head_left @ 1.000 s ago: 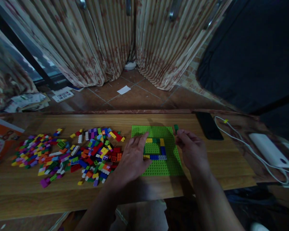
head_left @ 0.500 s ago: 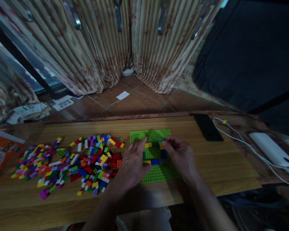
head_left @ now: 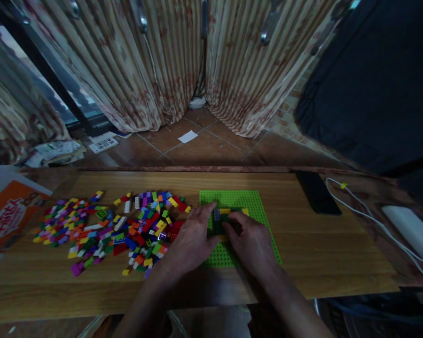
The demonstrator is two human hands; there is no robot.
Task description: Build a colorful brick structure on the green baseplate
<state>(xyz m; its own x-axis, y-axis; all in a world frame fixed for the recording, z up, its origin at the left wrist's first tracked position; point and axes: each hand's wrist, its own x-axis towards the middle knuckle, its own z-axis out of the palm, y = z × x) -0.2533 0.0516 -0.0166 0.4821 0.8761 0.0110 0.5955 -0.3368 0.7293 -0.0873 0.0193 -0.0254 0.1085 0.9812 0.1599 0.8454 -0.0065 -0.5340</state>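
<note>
Green studded baseplate [head_left: 259,213] lies flat on the wooden table [head_left: 320,244], and both of my hands are down on it over the small brick frame [head_left: 229,212] — yellow and dark pieces show at its far edge, the rest is covered. My left hand [head_left: 190,239] rests flat with fingers spread, its fingertips at the plate's 9 o'clock edge, pinning it. My right hand [head_left: 250,239] lies palm-down over the frame with fingers curled towards 11 o'clock; whether they pinch a brick or merely press one I cannot tell, as the tips are hidden. To seat a brick cleanly I judge the push should go straight down with studs lined up first, while the left hand holds the plate from sliding. At 9 o'clock from the plate, the loose pile of coloured bricks [head_left: 127,230] spreads across the wood — close beside my left wrist. A dark phone [head_left: 317,192] and white cable [head_left: 373,223] lie towards 2 o'clock.
</note>
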